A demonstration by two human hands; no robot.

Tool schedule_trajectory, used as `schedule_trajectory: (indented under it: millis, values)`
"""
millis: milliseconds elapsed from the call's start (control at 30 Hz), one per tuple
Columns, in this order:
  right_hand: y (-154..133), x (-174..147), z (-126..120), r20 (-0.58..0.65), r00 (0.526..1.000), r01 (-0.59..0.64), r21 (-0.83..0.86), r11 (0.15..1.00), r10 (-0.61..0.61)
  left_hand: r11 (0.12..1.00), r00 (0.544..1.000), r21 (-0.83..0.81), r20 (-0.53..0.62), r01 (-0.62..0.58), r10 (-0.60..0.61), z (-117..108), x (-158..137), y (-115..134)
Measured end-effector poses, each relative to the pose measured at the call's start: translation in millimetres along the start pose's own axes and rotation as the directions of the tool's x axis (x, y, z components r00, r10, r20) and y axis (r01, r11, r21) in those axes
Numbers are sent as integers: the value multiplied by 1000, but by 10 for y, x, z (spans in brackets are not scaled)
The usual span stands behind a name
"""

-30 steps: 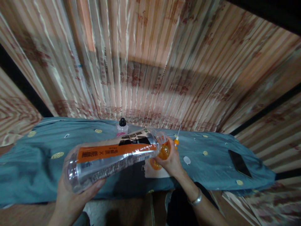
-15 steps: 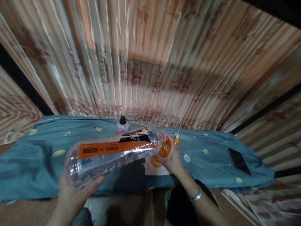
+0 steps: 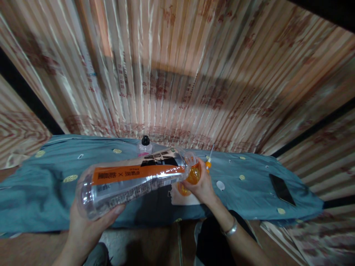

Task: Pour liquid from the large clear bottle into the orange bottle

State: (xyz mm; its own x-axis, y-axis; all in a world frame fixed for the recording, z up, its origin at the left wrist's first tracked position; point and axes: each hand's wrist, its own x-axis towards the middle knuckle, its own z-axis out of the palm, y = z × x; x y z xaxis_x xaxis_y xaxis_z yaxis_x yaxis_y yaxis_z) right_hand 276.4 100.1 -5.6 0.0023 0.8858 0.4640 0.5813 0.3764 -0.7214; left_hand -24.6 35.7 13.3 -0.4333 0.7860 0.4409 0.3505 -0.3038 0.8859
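My left hand [image 3: 91,221] is closed around the base of a large clear plastic bottle [image 3: 138,177] with an orange and silver label. The bottle lies tilted, its open mouth at the right, against the top of an orange see-through bottle [image 3: 193,176]. My right hand [image 3: 202,184] is wrapped round that orange bottle and keeps it over a white sheet [image 3: 183,200]. Whether liquid passes between the two mouths I cannot tell. Behind my right hand lies an orange spray pump top with a thin tube [image 3: 208,164].
Behind the large bottle stands a clear pink bottle with a black cap [image 3: 145,145]. A black phone [image 3: 282,189] lies at the right on the blue bedsheet [image 3: 244,195]. Pleated patterned curtains [image 3: 172,85] hang behind the bed, between dark poles.
Almost nothing differs. Both hands keep their grips, and the large bottle stays tilted against the orange one.
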Motion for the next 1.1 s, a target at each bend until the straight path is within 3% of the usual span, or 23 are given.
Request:
schedule_trajectory:
  millis: [400,933,1100]
  values:
    - [-22,-2,-5,-4,1000,-13,-18,1000,13,997,997,-38,-34,66,-67,23,-3,103]
    - [-43,9,-20,-7,1000,-13,-42,999,12,998,997,-22,-42,63,-64,24,-19,61]
    - [-27,3,-12,-7,1000,2,-53,999,-3,1000,998,-5,-64,10,-10,37,8,119]
